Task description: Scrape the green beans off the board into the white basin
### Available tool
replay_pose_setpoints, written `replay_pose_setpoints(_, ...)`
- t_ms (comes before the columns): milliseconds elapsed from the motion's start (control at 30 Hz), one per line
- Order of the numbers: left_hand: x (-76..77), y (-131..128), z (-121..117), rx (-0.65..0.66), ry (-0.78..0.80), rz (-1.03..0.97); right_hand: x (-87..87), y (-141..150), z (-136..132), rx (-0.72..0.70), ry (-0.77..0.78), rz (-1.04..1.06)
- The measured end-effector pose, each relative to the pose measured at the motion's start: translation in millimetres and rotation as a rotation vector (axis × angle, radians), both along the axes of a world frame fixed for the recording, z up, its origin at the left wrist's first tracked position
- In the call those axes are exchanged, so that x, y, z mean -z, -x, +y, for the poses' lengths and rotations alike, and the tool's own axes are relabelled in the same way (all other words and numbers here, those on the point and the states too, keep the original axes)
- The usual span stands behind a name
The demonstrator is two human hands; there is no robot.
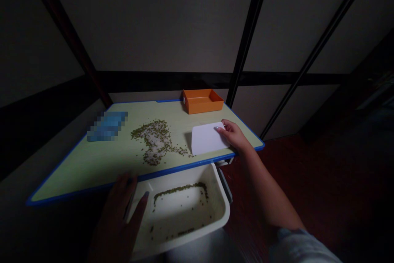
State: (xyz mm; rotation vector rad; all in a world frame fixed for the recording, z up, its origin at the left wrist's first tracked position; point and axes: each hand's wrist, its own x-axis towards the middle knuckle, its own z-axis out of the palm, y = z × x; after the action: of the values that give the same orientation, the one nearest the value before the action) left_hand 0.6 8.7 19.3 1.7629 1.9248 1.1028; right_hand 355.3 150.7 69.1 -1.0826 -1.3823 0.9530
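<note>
Free passage between granules point(156, 140) and orange tray point(205, 107)

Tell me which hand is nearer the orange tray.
Right. The right hand, gripping the white card, is on the near side of the orange tray, apart from it. The left hand is farther off, at the left end of the white bin.

Pale green, bright orange

The rectangular pale-green bench point(80, 168) has a blue edge point(184, 167). The open rectangular orange plastic box point(201, 107) is plain; the thin white card point(207, 140) is unpatterned. Loose small grains point(156, 140) mix olive green and whitish. The deep cream-white plastic tub point(220, 202) shows olive flecks point(178, 189). Black bands point(166, 81) stripe the grey wall panels point(172, 21).
</note>
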Motion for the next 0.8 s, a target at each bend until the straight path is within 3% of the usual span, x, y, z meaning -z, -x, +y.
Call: replay_pose_setpoints(800,-3.4,-0.9,1.4,-0.009,-0.003,0.002,2.4,-0.3,-0.3,-0.048,0.002,-0.028)
